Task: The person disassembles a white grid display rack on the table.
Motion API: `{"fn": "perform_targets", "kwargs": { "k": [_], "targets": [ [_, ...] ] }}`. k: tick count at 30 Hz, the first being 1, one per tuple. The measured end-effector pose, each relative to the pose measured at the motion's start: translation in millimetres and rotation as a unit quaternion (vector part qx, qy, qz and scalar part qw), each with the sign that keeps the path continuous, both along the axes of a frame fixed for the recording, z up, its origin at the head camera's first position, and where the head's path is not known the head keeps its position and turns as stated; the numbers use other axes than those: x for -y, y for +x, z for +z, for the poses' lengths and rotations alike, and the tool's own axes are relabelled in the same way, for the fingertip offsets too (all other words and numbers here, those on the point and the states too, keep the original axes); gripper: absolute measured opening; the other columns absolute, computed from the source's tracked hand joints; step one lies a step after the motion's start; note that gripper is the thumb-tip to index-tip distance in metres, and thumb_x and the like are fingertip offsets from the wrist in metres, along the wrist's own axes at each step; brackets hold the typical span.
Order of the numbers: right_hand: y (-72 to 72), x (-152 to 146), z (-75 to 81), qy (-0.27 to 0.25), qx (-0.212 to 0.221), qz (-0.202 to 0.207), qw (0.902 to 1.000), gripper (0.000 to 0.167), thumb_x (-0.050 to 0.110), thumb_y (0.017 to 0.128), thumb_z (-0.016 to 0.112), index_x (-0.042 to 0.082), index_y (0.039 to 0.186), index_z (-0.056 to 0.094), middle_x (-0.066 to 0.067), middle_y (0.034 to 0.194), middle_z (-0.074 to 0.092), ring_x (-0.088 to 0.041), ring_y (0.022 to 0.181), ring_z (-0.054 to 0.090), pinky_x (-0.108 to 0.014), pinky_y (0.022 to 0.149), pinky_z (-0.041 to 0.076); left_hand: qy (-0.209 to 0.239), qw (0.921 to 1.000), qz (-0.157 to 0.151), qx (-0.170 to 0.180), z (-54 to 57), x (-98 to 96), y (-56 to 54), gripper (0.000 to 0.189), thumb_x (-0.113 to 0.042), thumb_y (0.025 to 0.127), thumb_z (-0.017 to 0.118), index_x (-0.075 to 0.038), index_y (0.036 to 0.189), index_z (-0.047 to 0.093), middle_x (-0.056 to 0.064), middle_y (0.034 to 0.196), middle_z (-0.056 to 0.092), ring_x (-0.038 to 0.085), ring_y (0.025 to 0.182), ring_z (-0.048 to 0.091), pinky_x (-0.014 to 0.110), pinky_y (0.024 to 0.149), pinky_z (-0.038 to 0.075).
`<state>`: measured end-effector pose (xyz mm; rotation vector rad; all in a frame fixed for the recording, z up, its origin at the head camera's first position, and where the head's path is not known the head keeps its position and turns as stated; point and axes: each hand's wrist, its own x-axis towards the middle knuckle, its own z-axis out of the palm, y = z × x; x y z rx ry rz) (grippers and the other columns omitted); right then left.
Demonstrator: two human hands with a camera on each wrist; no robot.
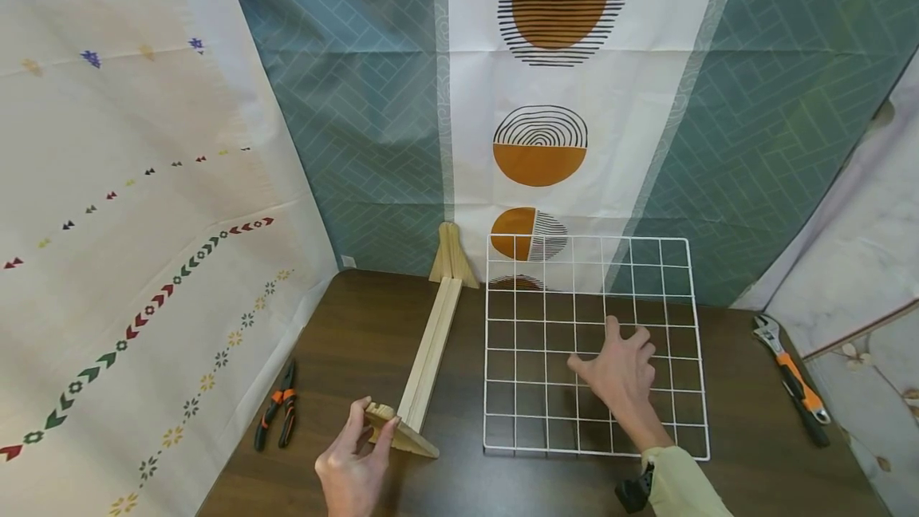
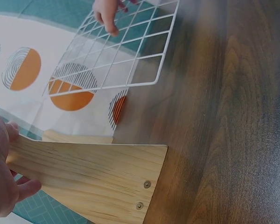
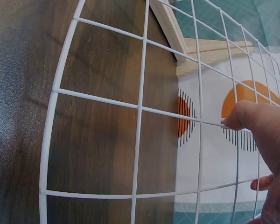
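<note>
On the left of the table stands a wooden frame, a long bar (image 1: 431, 353) joining two tapered end boards. My left hand (image 1: 352, 461) pinches the narrow top of the near end board (image 2: 93, 172) between thumb and fingers. Two bolt heads (image 2: 147, 185) show on that board's outer face. To the right, a white wire grid panel (image 3: 47, 140) is held tilted over the table. My right hand (image 1: 623, 369) grips its wires near the middle, with the thumb (image 3: 245, 114) against one wire and some fingertips hidden in the right wrist view.
Orange-and-black pliers (image 1: 278, 405) lie at the table's left edge. An adjustable wrench (image 1: 786, 353) and a dark-handled tool (image 1: 807, 417) lie at the right edge. Patterned cloth (image 1: 345, 118) hangs behind the dark wooden table (image 2: 233, 116), close to the frame's far end board (image 1: 451, 258).
</note>
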<state>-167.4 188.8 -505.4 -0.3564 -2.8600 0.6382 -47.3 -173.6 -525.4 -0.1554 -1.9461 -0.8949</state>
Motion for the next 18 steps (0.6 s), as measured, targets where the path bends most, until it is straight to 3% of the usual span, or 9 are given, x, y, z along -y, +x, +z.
{"fn": "perform_targets", "kwargs": {
  "k": [3,7,10,14,18],
  "targets": [
    [0.0,-0.3,-1.3,0.004,0.004,0.004,1.0,0.097,0.045,0.071,0.081,0.002,0.145,0.036,-0.044,0.134,0.024,-0.061,0.109,0.038,-0.066,0.062,0.05,0.001,1.0,0.0,0.003,0.3,-0.2,0.4,0.041,-0.032,0.086,0.081,0.003,0.105,0.071,0.017,0.1,0.074,0.032,0.064,0.072,0.025,0.058,0.06],
    [0.7,-0.4,-2.4,0.005,0.003,0.011,0.9999,0.096,0.043,0.071,0.081,0.001,0.145,0.037,-0.045,0.135,0.024,-0.062,0.11,0.038,-0.068,0.063,0.05,0.005,0.9999,0.002,0.008,0.9,-0.9,1.1,0.043,-0.004,0.068,0.091,0.003,0.105,0.071,0.017,0.1,0.074,0.033,0.065,0.072,0.025,0.059,0.06],
    [0.8,-0.3,-3.3,0.002,0.006,0.015,0.9999,0.096,0.043,0.071,0.081,0.001,0.145,0.037,-0.045,0.134,0.024,-0.062,0.109,0.038,-0.068,0.063,0.05,0.006,0.9999,0.006,0.01,0.9,-1.2,1.3,0.051,0.006,0.059,0.091,0.003,0.105,0.071,0.018,0.098,0.074,0.033,0.065,0.072,0.024,0.059,0.06],
    [0.3,0.2,-5.7,0.0,0.022,0.014,0.9997,0.096,0.043,0.071,0.081,0.001,0.145,0.036,-0.044,0.13,0.026,-0.061,0.106,0.039,-0.065,0.062,0.05,0.006,0.9999,0.006,0.006,0.7,-0.8,1.0,0.043,-0.004,0.067,0.091,0.003,0.105,0.072,0.018,0.098,0.074,0.033,0.065,0.072,0.024,0.059,0.06],
    [-0.5,0.7,-9.5,0.001,0.034,0.014,0.9993,0.097,0.044,0.071,0.081,0.0,0.146,0.036,-0.044,0.128,0.027,-0.06,0.104,0.04,-0.064,0.061,0.05,0.004,1.0,0.004,-0.001,1.0,-0.5,0.2,0.04,-0.028,0.083,0.084,0.003,0.105,0.072,0.017,0.099,0.074,0.034,0.065,0.072,0.025,0.059,0.059]
  ]
}}
